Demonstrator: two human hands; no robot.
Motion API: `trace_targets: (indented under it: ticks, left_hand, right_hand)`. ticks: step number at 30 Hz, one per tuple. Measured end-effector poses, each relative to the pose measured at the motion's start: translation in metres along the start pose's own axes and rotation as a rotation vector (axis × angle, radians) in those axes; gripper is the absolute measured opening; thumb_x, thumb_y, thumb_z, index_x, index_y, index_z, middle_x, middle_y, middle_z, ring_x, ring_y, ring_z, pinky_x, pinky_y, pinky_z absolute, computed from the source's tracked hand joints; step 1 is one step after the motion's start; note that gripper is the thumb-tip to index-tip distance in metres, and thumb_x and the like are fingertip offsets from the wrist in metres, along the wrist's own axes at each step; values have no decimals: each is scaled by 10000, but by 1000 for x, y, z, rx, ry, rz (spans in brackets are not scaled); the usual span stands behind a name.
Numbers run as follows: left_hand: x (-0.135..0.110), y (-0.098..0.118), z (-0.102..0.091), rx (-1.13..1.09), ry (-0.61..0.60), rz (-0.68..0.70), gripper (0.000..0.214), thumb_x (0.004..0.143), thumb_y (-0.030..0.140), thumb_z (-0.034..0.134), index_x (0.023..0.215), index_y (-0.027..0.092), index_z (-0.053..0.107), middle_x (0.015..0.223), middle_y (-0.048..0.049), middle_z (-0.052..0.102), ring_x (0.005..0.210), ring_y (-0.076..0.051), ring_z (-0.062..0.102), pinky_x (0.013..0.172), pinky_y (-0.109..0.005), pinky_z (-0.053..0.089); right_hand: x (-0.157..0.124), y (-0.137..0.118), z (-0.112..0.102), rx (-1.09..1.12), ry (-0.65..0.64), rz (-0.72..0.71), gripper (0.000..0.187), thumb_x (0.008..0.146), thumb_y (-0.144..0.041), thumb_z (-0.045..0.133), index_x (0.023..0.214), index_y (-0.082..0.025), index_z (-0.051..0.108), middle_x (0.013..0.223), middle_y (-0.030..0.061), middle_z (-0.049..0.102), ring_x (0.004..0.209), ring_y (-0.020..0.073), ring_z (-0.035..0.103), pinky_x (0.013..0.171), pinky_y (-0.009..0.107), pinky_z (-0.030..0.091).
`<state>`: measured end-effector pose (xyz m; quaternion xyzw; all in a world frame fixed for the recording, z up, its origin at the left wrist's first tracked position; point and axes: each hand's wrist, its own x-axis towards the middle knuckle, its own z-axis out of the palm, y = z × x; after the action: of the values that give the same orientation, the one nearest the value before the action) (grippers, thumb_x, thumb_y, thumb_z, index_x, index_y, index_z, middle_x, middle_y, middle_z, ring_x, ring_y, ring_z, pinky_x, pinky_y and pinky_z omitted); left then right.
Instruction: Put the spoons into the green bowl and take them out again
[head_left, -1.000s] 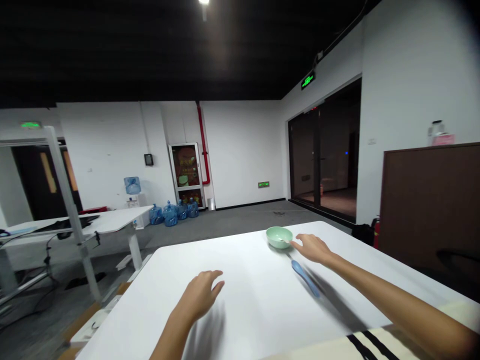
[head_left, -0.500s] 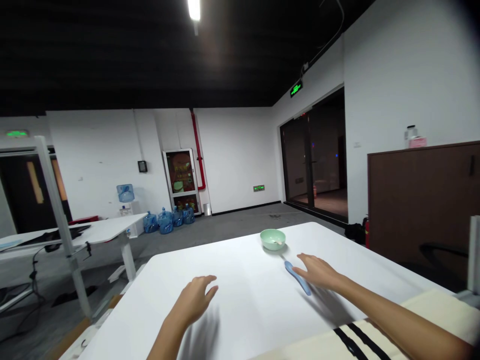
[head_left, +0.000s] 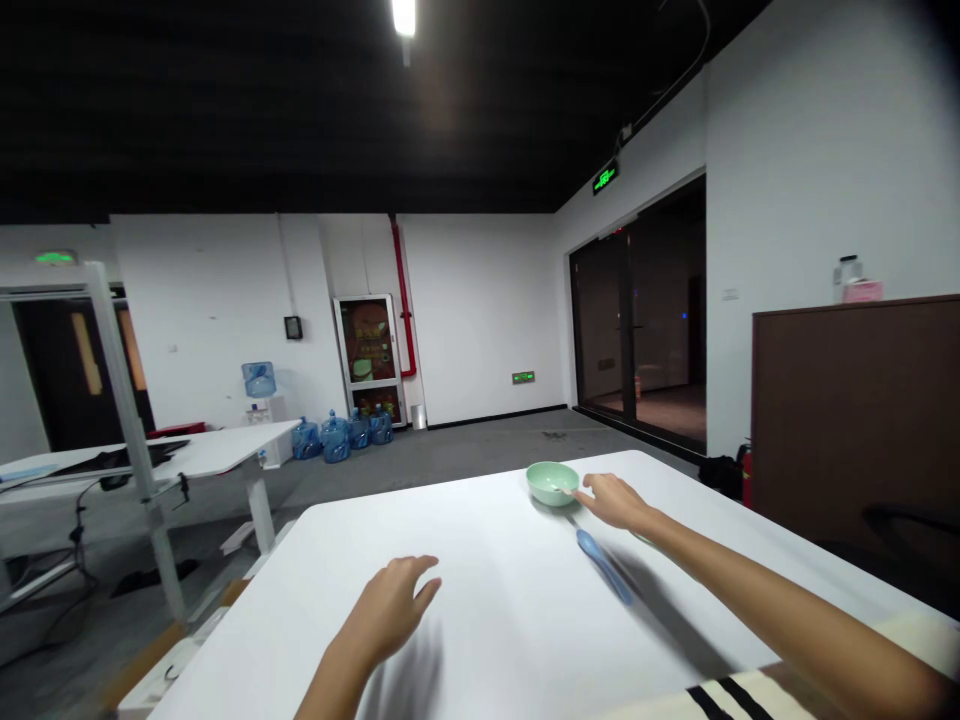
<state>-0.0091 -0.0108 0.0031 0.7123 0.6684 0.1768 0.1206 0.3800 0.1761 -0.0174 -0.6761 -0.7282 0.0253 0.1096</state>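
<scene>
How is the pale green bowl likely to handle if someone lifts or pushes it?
The pale green bowl looks like glazed ceramic, so it is probably fairly heavy for its size and could break if dropped. Its shiny surface may feel slippery to the right hand, and the spoon resting inside would probably shift.

White table (head_left: pixel 465 590) | pale green bowl (head_left: pixel 552 483) | blue-handled utensil (head_left: pixel 604 566) lying just beside bowl

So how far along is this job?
Done: nothing obvious yet; the green bowl sits on the white table. In hand: the right hand has its fingertips at the bowl's edge, holding nothing visible. Still left: the blue-handled utensil lies beside the bowl, and the left hand hovers open and empty.
</scene>
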Motion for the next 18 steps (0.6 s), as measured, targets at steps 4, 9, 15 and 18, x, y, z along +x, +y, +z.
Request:
trace_targets:
  ticks: [4, 9, 15, 18]
  left_hand:
    - [1, 1, -3, 14, -9, -15, 453, 886, 532, 355, 1258, 357, 548, 1297, -1, 577, 1245, -215, 505, 1080, -397, 420]
    - [2, 3, -7, 25, -31, -24, 461, 899, 504, 337, 1284, 341, 533, 1316, -9, 568, 1256, -222, 495, 1092, -407, 410]
    - [4, 0, -8, 31, -25, -21, 455, 904, 490, 333, 1289, 343, 527, 1297, -6, 580, 1234, -222, 515, 1073, -402, 426]
    - [6, -2, -8, 29, -20, -14, 476, 900, 517, 337, 1294, 332, 530, 1291, -20, 586, 1223, -229, 524, 1055, -383, 438]
  right_hand:
    - [38, -21, -2, -34, -30, 75, 644, 895, -594, 337, 1255, -109, 559, 1181, 127, 439, 1147, 85, 453, 1015, 94, 374]
    - [74, -40, 12, -44, -89, 179, 591, 869, -566, 374, 1271, -169, 550, 1207, 118, 427, 1134, 123, 475, 1046, 211, 406]
    - [100, -45, 30, -48, -154, 253, 583, 816, -470, 445, 1314, -175, 514, 1216, 123, 423, 1136, 145, 483, 1033, 230, 425]
    - [105, -45, 38, -56, -175, 244, 577, 803, -419, 447, 1331, -192, 501, 1228, 115, 421, 1133, 149, 488, 1013, 237, 433]
